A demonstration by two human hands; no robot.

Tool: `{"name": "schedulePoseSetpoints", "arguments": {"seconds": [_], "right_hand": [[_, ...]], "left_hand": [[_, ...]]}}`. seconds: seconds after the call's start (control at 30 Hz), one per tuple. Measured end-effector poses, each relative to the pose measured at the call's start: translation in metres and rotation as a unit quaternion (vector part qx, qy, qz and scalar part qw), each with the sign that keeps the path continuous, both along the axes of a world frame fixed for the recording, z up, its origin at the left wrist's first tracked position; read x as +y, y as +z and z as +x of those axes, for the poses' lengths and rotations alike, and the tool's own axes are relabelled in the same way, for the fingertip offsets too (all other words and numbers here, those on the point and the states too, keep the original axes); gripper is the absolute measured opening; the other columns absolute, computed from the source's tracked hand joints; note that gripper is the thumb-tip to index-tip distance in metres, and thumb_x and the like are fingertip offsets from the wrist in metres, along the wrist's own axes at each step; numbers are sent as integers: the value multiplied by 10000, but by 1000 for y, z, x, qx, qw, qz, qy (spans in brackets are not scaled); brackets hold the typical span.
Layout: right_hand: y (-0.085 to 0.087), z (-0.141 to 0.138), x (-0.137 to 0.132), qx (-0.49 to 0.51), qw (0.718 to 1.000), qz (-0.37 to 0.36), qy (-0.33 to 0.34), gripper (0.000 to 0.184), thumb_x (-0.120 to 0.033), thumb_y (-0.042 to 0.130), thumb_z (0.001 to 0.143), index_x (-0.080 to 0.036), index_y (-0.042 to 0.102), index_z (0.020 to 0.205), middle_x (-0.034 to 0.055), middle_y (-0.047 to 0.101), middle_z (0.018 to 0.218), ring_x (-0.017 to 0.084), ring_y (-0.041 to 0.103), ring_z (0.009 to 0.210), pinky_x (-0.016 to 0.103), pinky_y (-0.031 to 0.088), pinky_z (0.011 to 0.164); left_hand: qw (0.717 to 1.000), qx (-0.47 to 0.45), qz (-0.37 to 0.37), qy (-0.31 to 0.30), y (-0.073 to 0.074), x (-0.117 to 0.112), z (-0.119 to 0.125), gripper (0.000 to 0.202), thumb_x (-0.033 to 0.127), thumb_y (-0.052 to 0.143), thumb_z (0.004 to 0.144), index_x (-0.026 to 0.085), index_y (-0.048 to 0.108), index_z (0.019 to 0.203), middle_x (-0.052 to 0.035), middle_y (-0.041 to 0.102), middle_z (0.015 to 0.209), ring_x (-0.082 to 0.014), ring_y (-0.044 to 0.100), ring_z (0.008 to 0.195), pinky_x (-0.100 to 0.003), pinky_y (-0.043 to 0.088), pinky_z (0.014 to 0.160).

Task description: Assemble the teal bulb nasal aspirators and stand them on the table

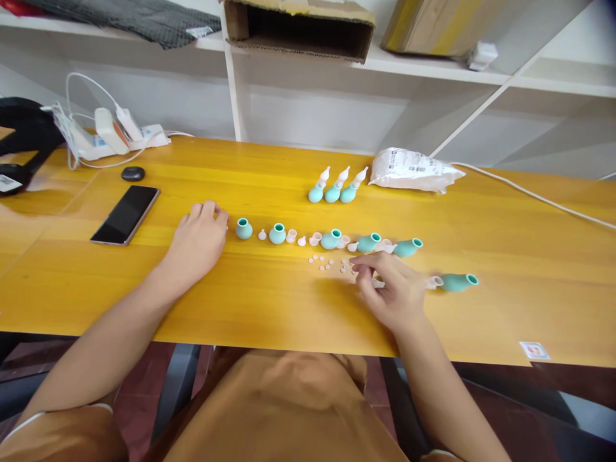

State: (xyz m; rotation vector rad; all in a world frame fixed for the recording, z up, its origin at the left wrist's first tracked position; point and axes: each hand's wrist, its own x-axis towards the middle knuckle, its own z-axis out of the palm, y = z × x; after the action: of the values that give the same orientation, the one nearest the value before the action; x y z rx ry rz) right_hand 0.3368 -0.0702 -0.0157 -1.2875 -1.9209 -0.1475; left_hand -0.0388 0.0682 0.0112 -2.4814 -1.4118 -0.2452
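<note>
My right hand (392, 289) is over the table, index finger and thumb apart, the index tip beside several small pale discs (329, 263). Under its palm shows part of a pale nozzle tip (378, 283). A teal squeeze bulb (459, 282) lies to its right with a pale cup-shaped piece (436, 282) at its side. On the left, my left hand (199, 236) rests with loosely bent fingers, close to an upright teal bulb (244, 229). From there a row of teal bulbs (278, 234), small nozzle tips (301, 241) and clear pale cups (315, 239) runs rightward.
Three assembled bulb aspirators (332, 192) stand behind the row, beside a white plastic package (414, 171). At the left are a phone (126, 215), a black oval object (133, 173) and a power strip (156, 135) with chargers. Shelves with cardboard boxes (301, 32) rise behind.
</note>
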Motion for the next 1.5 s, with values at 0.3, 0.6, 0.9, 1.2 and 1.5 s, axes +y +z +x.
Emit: {"name": "schedulePoseSetpoints", "arguments": {"seconds": [0.3,0.6,0.9,1.2,1.5], "right_hand": [[-2,1,1,-4,1000,-20,19,236,-95,599,1025,-261,733,1126,29,773,904,226,735,788,399,576,742],[-1,-1,1,-3,999,-18,27,259,-85,596,1026,-268,733,1147,27,769,898,227,737,786,397,574,732],[-1,-2,1,-5,999,-25,32,265,-66,596,1017,-265,724,1139,24,763,904,218,727,768,389,558,722],[-1,-4,1,-3,999,-34,31,257,-81,595,1015,-268,739,1116,27,769,902,225,747,786,391,593,737],[-7,-15,7,-157,986,-57,-9,194,-162,608,1106,-225,748,1224,74,798,1064,239,775,851,391,596,736]], "left_hand": [[1000,-7,15,11,2,0,1,286,224,505,1042,155,739,1193,-229,695,1248,-409,641,1159,-521,569,901],[999,-9,27,17,6,-3,-2,297,238,481,1060,184,752,1168,-233,698,1215,-421,635,1129,-553,574,876],[999,-45,10,7,6,-3,-3,264,236,505,1060,212,767,1056,-205,694,1154,-404,625,1123,-551,590,881],[989,-142,36,12,14,-9,4,238,274,544,1070,195,766,1039,-195,698,1155,-438,591,1274,-580,535,1013],[955,-229,101,-160,24,-21,14,161,327,623,1132,248,715,1025,-61,777,1054,-267,672,1001,-492,555,953]]}}
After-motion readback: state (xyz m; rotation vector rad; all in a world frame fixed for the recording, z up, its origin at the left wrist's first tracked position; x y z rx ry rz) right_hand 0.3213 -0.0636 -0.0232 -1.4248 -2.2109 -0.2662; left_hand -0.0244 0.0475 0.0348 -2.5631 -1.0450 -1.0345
